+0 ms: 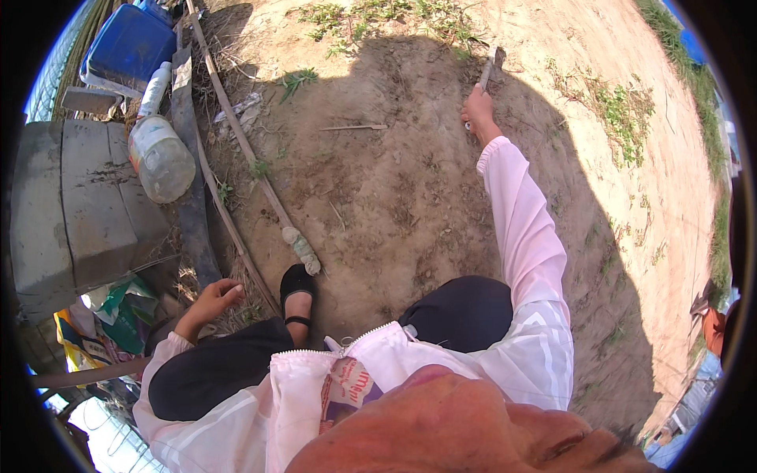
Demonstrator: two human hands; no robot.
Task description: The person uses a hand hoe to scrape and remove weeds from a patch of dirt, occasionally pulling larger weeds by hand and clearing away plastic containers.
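Note:
My right hand (479,112) is closed around the handle of a hand tool (488,68), held out over the bare earth near the edge of the shadow. The tool's head is small and dark, and its exact kind cannot be told. At the lower left, my left hand (216,300) holds nothing, with its fingers loosely curled and apart, beside my knee. A long wooden pole (236,127) with cloth wrapped round its end lies near my shoe (297,290). A short thin stick (355,127) rests on the soil between the pole and my right hand.
To the left are a blue plastic jerrycan (133,47), a white bottle (155,88), a clear plastic jug (162,159) and grey slabs (89,201). A dark flat strip (192,177) runs beside the poles. Green weeds (627,118) grow at the upper right.

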